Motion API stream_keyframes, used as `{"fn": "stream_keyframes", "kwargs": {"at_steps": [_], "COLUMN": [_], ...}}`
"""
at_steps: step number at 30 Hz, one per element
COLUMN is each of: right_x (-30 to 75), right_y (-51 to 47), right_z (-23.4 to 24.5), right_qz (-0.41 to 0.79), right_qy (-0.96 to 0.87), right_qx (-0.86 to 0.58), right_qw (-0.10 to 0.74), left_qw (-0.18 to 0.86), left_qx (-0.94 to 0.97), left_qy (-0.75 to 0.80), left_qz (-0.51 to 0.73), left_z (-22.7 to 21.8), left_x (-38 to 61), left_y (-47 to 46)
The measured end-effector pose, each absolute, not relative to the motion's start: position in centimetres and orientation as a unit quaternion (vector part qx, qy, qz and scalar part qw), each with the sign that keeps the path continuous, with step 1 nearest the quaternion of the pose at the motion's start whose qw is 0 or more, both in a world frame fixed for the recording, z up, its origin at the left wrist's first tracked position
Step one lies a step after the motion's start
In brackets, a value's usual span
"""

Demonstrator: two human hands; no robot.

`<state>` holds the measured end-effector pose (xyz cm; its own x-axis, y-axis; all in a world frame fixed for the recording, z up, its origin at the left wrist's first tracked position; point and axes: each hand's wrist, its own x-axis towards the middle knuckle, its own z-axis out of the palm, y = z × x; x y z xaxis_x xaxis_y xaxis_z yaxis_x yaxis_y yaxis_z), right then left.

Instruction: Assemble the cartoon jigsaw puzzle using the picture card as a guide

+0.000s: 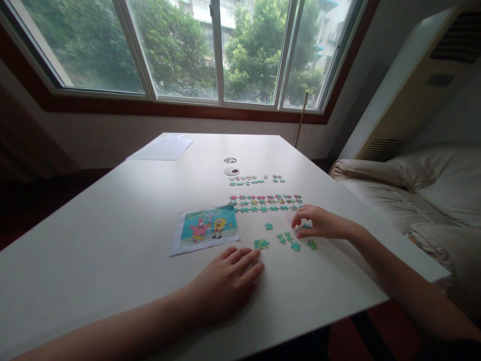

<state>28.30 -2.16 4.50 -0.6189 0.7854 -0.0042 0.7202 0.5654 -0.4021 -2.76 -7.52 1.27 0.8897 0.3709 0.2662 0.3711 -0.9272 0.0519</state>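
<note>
My left hand (227,283) lies flat on the white table (112,240), fingers stretched out, just short of a joined green puzzle cluster (261,244). My right hand (319,222) is curled over a green puzzle piece (305,226), fingertips pinching it against the table. Several loose green pieces (289,239) lie between the hands. A cartoon reference picture (206,228) lies left of them. Rows of sorted pieces (266,202) sit beyond the right hand.
A further row of pieces (255,179) and two small round lids (231,171) lie farther back. A sheet of paper (161,148) rests at the far left. A beige sofa (413,190) stands to the right of the table edge, windows behind.
</note>
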Motion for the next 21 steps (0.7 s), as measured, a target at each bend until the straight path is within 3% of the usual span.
{"fn": "stream_keyframes", "kwargs": {"at_steps": [9, 21], "right_x": [28.2, 25.8], "right_y": [-2.3, -3.3], "right_z": [4.6, 3.9], "right_qz": [0.185, 0.166], "right_qy": [-0.88, -0.895], "right_qx": [-0.426, -0.381], "right_qw": [0.094, 0.163], "left_qw": [0.0, -0.001], "left_qx": [-0.972, -0.973], "left_qy": [-0.191, -0.191], "left_qz": [-0.135, -0.13], "left_z": [1.5, 1.4], "left_x": [-2.8, -2.7], "left_y": [-7.6, -7.6]}}
